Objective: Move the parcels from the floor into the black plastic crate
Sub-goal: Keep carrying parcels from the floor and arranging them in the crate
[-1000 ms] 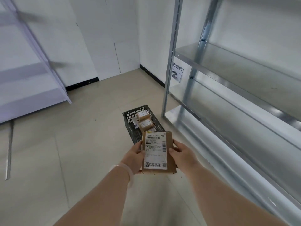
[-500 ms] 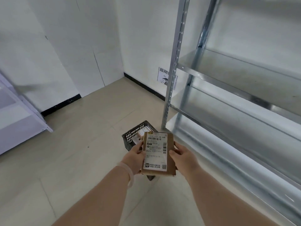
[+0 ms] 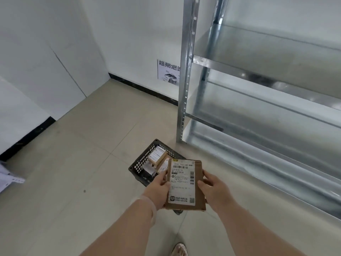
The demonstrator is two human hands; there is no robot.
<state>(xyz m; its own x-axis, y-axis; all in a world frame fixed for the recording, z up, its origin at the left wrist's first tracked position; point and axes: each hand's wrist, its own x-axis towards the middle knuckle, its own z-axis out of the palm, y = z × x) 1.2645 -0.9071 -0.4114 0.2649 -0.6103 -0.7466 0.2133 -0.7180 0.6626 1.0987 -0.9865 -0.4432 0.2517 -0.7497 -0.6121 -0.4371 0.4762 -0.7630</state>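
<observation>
Flat brown parcel [image 3: 184,183] is held label-up just above the near end of the black plastic crate [image 3: 137,169], which sits on the floor [image 3: 73,182]. Left hand [image 3: 158,189] and right hand [image 3: 215,189] have fingers clamped on its long edges. I judge it light, stiff cardboard with a slick label, so I grip the edges. Small parcels [image 3: 156,157] lie inside the crate.

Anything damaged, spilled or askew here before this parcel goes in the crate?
Nothing serious. The parcel, held by the left hand and right hand, looks intact. The boxes in the crate lie tilted in a loose heap; a small dark speck marks the floor.
</observation>
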